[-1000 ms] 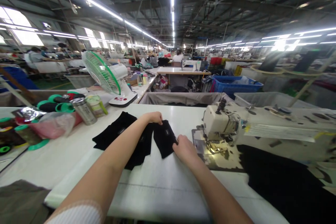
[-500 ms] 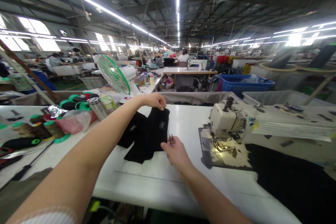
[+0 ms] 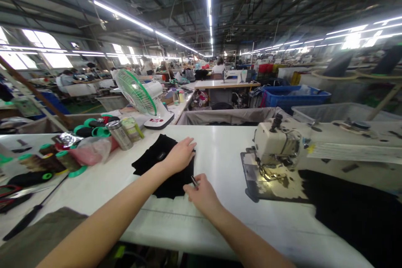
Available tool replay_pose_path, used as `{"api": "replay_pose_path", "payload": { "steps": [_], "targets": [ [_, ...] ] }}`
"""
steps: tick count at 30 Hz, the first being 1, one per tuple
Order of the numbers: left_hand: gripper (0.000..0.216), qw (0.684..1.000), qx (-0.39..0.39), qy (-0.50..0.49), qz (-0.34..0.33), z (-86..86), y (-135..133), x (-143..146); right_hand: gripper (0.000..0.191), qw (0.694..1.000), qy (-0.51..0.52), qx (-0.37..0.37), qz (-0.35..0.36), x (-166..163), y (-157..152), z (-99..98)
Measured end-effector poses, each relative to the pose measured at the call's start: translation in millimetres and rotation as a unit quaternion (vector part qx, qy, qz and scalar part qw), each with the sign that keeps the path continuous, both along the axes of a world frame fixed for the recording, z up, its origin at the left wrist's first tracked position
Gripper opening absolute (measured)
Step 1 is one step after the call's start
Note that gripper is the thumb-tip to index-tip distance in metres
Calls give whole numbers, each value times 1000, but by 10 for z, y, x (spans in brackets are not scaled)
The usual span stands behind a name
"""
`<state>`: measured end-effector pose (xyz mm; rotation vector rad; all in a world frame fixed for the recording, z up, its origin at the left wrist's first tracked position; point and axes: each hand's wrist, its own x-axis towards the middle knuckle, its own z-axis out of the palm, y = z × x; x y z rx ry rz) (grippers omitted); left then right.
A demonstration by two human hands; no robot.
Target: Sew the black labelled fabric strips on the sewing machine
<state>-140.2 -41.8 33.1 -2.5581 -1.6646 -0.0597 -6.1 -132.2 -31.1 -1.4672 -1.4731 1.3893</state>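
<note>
On the white table lie black fabric pieces [image 3: 147,157], overlapping, one with a small label-like patch. My left hand [image 3: 181,154] rests flat on their upper right part, fingers stretched out and touching the cloth. My right hand [image 3: 202,190] is closed around small metal thread snips [image 3: 194,181], whose tips point up past the fingers. Its fingertips meet the lower right edge of the black cloth. My left hand and forearm hide part of the cloth.
A sewing machine [image 3: 276,142] stands at the right, with black cloth [image 3: 351,213] beside it. Thread spools [image 3: 67,161], a steel flask [image 3: 119,135] and a green-rimmed fan [image 3: 136,92] stand left. Scissors [image 3: 19,192] lie at the far left, near grey-brown cloth [image 3: 44,236].
My left hand has come down from the raised far corner of the cloth and flattened on it. The cloth has shifted slightly left and lies flatter. My right hand has moved a little down and left.
</note>
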Motion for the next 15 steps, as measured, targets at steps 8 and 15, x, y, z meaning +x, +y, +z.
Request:
{"api": "replay_pose_path", "payload": {
  "steps": [8, 15],
  "targets": [
    [57, 999, 23, -26, -1, -496, -364, -58, 12, 999, 5, 25, 37, 529, -466, -48],
    [55, 995, 15, -75, -57, -463, -194, -215, 9, 998, -14, 29, 57, 1173, -981, 52]
  ]
}}
